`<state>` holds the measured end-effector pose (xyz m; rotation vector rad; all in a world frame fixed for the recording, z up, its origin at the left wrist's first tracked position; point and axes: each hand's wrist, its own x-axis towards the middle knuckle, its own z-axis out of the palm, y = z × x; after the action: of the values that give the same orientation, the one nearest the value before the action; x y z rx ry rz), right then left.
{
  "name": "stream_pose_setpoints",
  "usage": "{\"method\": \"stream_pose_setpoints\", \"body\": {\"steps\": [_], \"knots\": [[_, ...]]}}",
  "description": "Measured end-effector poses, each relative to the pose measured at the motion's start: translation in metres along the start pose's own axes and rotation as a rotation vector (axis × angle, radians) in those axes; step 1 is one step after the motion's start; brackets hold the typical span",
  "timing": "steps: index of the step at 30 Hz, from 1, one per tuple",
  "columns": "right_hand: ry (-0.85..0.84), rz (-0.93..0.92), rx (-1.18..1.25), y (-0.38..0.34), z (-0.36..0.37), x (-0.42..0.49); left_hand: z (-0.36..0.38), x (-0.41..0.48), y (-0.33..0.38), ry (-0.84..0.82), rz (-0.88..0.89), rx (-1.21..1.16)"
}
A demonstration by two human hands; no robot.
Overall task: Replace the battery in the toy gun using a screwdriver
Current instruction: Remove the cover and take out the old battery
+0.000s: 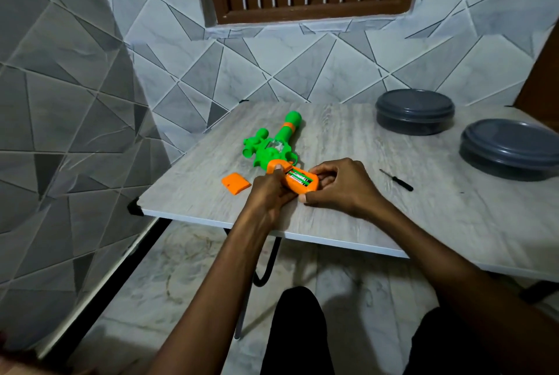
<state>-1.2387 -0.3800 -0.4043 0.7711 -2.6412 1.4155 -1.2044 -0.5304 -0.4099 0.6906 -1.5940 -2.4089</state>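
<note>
Left hand [267, 193] and right hand [341, 188] meet on the orange handle [299, 189] of the toy gun [272, 144] at the near part of the desk [348, 138]. The left wraps the handle from the side with its thumb laid on the upper end, and the right curls its fingers round the butt end, thumb tip down on the desk. Gripped from both sides like this, the handle is steadied with its open compartment facing up, so the batteries [298, 177] inside, green-labelled and lying side by side, can be reached. Whether they are the old ones or the new I cannot tell. Just left of the hands the orange cover [236, 183] lies flat on the desk, within easy reach for refitting. To the right, apart from the hands, the screwdriver [397, 180] lies untouched, probably because the screw is out and not yet due back. Beyond the hands the gun's green body rests on the desk, barrel pointing away. Two grey lidded containers [414, 111] stand well apart at the far right, away from the work.
</note>
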Motion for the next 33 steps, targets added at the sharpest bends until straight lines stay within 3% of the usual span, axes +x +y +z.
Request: {"method": "stream_pose_setpoints", "body": {"steps": [3,5,8,10,12,17,20,24,28,30,33], "knots": [[-0.054,-0.022,-0.009,0.004,-0.013,0.006,0.002,0.000,0.002,-0.008,-0.036,-0.069],[0.144,-0.010,-0.063,0.011,-0.027,0.011,0.004,0.000,0.002,-0.016,-0.052,-0.121],[0.422,0.081,-0.469,0.031,-0.050,0.007,0.006,0.004,-0.001,-0.005,-0.052,-0.159],[0.356,0.274,-0.715,0.042,-0.055,-0.001,0.007,0.004,-0.001,-0.005,-0.041,-0.137],[0.283,0.436,-0.776,0.048,-0.056,-0.007,0.009,0.006,0.000,-0.004,-0.037,-0.123],[0.294,0.429,-0.734,0.049,-0.054,-0.006,0.013,0.004,-0.001,0.002,-0.017,-0.129],[0.302,0.311,-0.550,0.040,-0.046,-0.002,0.012,0.001,-0.002,-0.008,-0.035,-0.138],[0.230,0.111,0.013,0.014,-0.025,0.006,0.007,0.002,-0.001,-0.075,-0.046,-0.229],[0.196,0.083,0.409,-0.006,-0.007,0.016,0.006,0.009,-0.001,-0.085,-0.036,-0.337],[0.182,0.099,0.518,-0.008,-0.001,0.023,0.006,0.009,-0.004,-0.097,-0.020,-0.365],[0.203,0.074,0.432,-0.006,0.010,0.035,0.004,0.013,-0.009,-0.113,0.008,-0.405]]}}
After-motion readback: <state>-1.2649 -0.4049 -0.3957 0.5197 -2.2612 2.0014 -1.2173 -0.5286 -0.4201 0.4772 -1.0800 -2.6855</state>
